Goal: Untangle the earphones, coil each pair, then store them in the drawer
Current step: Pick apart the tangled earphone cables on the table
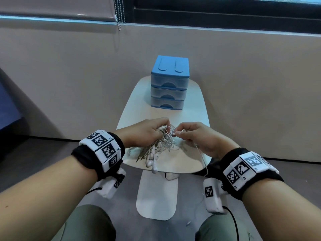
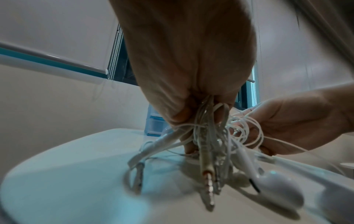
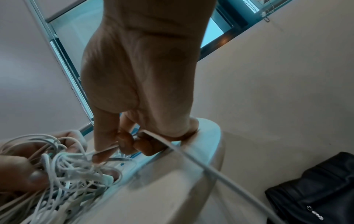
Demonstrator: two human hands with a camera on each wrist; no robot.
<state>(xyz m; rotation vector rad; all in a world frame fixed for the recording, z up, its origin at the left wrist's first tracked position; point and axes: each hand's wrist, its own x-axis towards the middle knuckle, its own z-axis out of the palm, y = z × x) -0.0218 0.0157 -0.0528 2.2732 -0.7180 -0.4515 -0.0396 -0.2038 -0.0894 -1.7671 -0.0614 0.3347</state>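
A tangle of white earphones (image 1: 162, 145) hangs over the near half of the small white table (image 1: 191, 105). My left hand (image 1: 147, 133) grips the top of the bundle (image 2: 208, 130), fingers curled round the cords; jack plugs (image 2: 207, 184) and an earbud (image 2: 275, 186) dangle onto the tabletop. My right hand (image 1: 192, 134) pinches a single cord (image 3: 107, 150) at the edge of the tangle (image 3: 63, 169), and one loose cord (image 1: 202, 157) trails past my right wrist over the table's edge. The blue drawer unit (image 1: 169, 84) stands at the far end, its three drawers closed.
The table stands against a beige wall (image 1: 69, 75) under a window with a bead chain (image 1: 119, 14). Its white base (image 1: 157, 197) lies on the grey floor between my knees. A black bag (image 3: 314, 191) sits on the floor to the right.
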